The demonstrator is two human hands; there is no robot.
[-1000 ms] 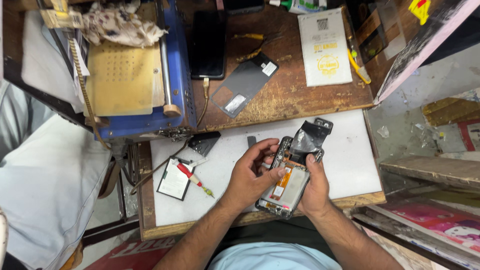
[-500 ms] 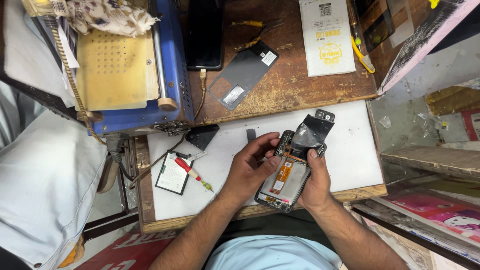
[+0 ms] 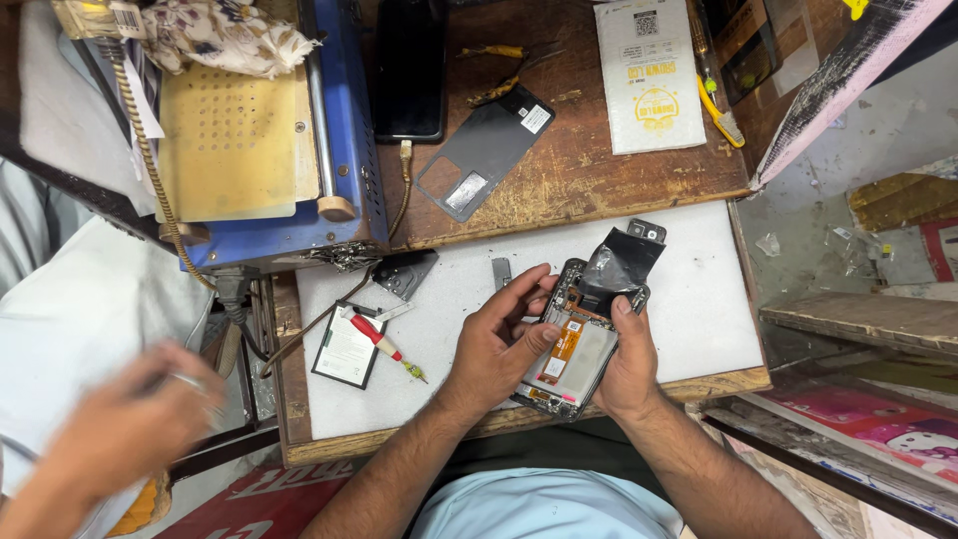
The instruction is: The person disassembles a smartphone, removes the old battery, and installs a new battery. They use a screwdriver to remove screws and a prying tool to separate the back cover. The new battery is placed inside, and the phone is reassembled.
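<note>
- I am holding the opened phone (image 3: 571, 344) just above the near edge of the white mat (image 3: 699, 299), a black film (image 3: 619, 265) peeling up from its far end.
- My left hand (image 3: 499, 344) is curling its fingers onto the phone's internals; my right hand (image 3: 627, 359) is gripping its side.
- Pressing hard could, I judge, be tearing the orange flex (image 3: 561, 344).
- A blurred co-worker's hand (image 3: 130, 419), well left of the mat, could be jostling me.

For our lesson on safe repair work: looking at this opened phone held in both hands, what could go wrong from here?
1. The phone is held over the table edge, so a slip could drop it.
2. The black cover piece stands folded up; it might tear or crease.
3. Another person's blurred hand is close by; a bump seems possible.
</note>
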